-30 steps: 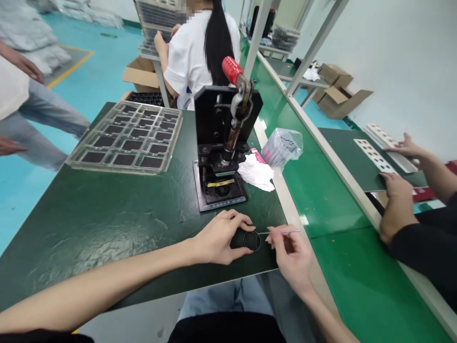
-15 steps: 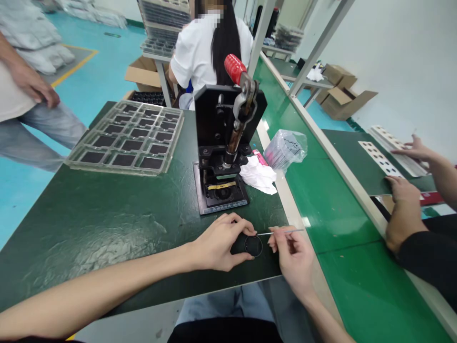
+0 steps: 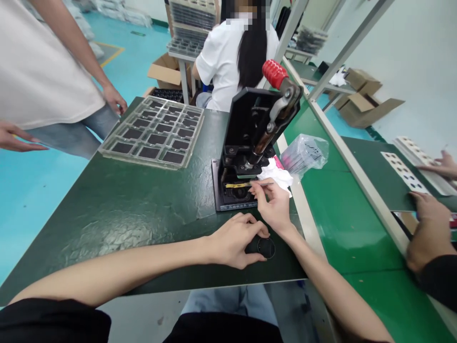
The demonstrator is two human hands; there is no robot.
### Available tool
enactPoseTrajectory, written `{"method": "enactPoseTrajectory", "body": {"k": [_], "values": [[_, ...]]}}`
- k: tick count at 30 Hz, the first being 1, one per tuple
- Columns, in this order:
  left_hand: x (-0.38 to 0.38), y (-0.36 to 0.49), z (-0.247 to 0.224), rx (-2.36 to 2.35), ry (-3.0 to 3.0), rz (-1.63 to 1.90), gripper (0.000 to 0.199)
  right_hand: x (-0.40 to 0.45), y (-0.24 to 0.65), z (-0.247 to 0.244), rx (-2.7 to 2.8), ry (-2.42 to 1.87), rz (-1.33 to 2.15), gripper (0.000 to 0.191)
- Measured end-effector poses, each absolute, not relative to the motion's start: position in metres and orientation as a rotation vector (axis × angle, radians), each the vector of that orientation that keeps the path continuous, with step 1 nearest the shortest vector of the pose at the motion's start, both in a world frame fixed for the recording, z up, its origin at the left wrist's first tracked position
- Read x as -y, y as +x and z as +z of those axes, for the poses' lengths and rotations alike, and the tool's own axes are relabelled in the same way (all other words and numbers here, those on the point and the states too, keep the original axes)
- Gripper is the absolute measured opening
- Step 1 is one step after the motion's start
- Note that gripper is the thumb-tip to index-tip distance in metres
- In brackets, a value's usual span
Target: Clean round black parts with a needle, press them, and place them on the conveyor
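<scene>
My left hand (image 3: 243, 240) is closed around a small black round-ended part (image 3: 266, 248) on the green tabletop, fingers behind it and thumb in front. Pinched in my right hand (image 3: 273, 202) is a thin metal rod (image 3: 266, 184), reaching into the base of a black hand press (image 3: 246, 138) with a red lever grip (image 3: 274, 74). The rod's left end is near a yellow strip (image 3: 237, 185) lying across the press base; whether they touch I cannot tell. Below the strip, the base has a round recess (image 3: 240, 193).
A clear plastic tray (image 3: 153, 131) with dark square pieces lies at the back left. Behind the press are crumpled white tissue (image 3: 276, 174) and a clear bag (image 3: 305, 153). The green belt (image 3: 342, 214) runs along the right. People stand or sit at left, ahead and right.
My right hand has moved forward and left with the rod, from beside the black part to the press base. My left hand keeps its hold. The person at left has come closer.
</scene>
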State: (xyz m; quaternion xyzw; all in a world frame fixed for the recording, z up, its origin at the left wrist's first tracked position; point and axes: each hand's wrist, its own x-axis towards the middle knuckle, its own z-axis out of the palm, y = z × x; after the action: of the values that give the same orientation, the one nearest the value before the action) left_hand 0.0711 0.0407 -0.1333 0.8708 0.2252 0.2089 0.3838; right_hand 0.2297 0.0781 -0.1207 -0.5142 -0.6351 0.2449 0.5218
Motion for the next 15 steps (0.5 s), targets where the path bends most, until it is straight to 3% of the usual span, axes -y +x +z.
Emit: {"method": "enactPoseTrajectory", "body": {"k": [15], "values": [[-0.0412, 0.0715, -0.1291, -0.585, 2.202, 0.451, 0.049, -0.0844, 0.2241, -0.1265, 1.53, -1.269, 0.611, 0.017]]}}
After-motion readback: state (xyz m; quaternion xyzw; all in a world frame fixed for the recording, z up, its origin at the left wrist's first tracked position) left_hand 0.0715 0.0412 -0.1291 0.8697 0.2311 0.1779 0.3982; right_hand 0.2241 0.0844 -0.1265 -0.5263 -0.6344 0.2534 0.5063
